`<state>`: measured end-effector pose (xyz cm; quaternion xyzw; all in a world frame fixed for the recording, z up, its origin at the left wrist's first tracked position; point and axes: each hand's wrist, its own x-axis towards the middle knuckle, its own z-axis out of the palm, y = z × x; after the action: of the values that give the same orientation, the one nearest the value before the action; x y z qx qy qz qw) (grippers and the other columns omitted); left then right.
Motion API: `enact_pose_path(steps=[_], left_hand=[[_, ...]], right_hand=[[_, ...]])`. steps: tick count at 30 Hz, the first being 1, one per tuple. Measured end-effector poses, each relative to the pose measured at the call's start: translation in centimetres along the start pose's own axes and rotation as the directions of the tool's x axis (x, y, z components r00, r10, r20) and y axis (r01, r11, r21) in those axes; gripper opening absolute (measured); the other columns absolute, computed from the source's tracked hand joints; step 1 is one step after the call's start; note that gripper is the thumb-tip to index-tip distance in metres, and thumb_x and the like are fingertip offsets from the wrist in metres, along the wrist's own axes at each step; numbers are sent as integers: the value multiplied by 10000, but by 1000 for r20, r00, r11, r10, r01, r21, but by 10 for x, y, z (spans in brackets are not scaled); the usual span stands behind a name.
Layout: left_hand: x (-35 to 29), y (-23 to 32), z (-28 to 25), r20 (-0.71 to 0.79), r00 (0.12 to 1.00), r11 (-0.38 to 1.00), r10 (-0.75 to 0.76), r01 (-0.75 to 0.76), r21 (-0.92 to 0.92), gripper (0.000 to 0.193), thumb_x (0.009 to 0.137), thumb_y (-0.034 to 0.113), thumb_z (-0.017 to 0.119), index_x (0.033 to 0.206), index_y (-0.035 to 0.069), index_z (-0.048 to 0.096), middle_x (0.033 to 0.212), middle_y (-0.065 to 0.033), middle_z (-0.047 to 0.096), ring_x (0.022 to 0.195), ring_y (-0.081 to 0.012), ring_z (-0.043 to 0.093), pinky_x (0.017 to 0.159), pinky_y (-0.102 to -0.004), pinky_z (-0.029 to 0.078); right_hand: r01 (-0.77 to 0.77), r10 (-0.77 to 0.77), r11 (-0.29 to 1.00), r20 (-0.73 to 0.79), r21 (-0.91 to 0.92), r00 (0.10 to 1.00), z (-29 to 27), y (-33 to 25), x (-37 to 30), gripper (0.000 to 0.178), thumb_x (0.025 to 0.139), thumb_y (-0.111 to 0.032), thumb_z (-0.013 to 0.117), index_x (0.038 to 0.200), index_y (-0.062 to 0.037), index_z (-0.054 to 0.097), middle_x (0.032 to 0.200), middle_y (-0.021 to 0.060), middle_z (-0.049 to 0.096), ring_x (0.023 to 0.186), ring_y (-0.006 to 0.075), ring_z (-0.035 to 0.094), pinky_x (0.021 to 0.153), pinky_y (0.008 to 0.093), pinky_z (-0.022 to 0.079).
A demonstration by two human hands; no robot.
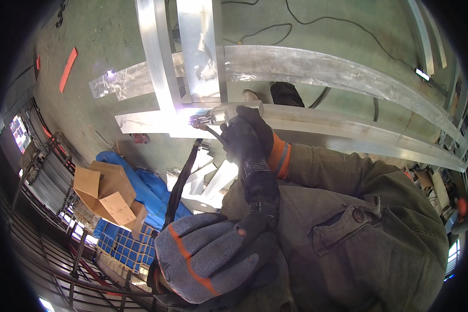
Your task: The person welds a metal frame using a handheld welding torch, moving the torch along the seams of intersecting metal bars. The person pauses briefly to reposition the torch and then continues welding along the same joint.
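Observation:
My right hand [257, 127], in a black glove with an orange cuff, is closed around the metal body of a welding gun [223, 113]. The gun's tip points left at a white-violet glare on a metal beam [135, 122], beside an upright-looking metal bar [158, 57] that meets it. A thick black sleeved part [258, 179] runs from the gun toward me. Around its lower end my left hand [205, 257], in a grey glove with an orange stripe, appears curled; its fingertips are partly hidden. The glare washes out the exact contact point.
A second beam [296, 61] runs parallel behind, crossed by a wide metal bar [197, 52]. A black cable [348, 21] lies on the floor. At left are an open cardboard box [106, 187], blue sheeting [151, 182], a wire crate [122, 247] and a red strip [68, 70].

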<state>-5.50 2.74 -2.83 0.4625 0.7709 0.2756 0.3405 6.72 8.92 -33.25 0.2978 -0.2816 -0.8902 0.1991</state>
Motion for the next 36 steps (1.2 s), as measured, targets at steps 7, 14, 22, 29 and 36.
enact_pose_path(steps=[7, 14, 22, 29, 36], left_hand=[[-6, 1, -2, -13, 1000, 1000, -26, 26, -18, 411, 633, 286, 854, 1023, 206, 751, 1025, -39, 748, 912, -202, 717, 785, -414, 590], [-7, 0, -4, -6, 1000, 1000, 12, -12, 7, 456, 557, 245, 771, 1010, 202, 753, 996, -51, 729, 879, -218, 714, 725, -393, 585], [-13, -1, -3, -53, 998, 999, 35, -36, -20, 419, 586, 224, 718, 1004, 225, 742, 1049, -101, 686, 846, -257, 725, 694, -384, 606], [-12, -9, 7, -188, 982, 991, 24, -48, -123, 432, 595, 215, 741, 1026, 230, 716, 1163, -161, 658, 834, -284, 723, 650, -387, 600], [-10, -38, 22, -184, 980, 966, 71, -113, -232, 427, 609, 195, 754, 1033, 188, 707, 1251, -260, 631, 848, -320, 726, 654, -393, 609]], right_hand=[[217, -221, 862, 45, -458, 974, -32, 3, 8, 409, 1029, -125, 572, 1377, 6, 401, 1188, 121, 590, 1046, 170, 621, 939, 341, 542], [-59, 59, 998, 18, -18, 998, 13, -4, -1, 343, 1034, -397, 540, 1101, -66, 597, 979, 73, 650, 897, 184, 645, 832, 359, 556], [-11, 20, 999, 201, -44, 979, -11, -1, 7, 279, 1023, -275, 586, 1176, -43, 558, 1023, 88, 640, 951, 190, 644, 905, 351, 544], [115, -242, 881, -228, -459, 943, 59, -2, -27, 328, 1021, -342, 578, 1114, -28, 587, 956, 97, 655, 881, 194, 659, 844, 349, 562], [363, -695, 145, 166, -920, 699, 65, -5, -9, 300, 1086, -301, 475, 1085, -34, 610, 901, 69, 672, 867, 163, 663, 872, 336, 568]])
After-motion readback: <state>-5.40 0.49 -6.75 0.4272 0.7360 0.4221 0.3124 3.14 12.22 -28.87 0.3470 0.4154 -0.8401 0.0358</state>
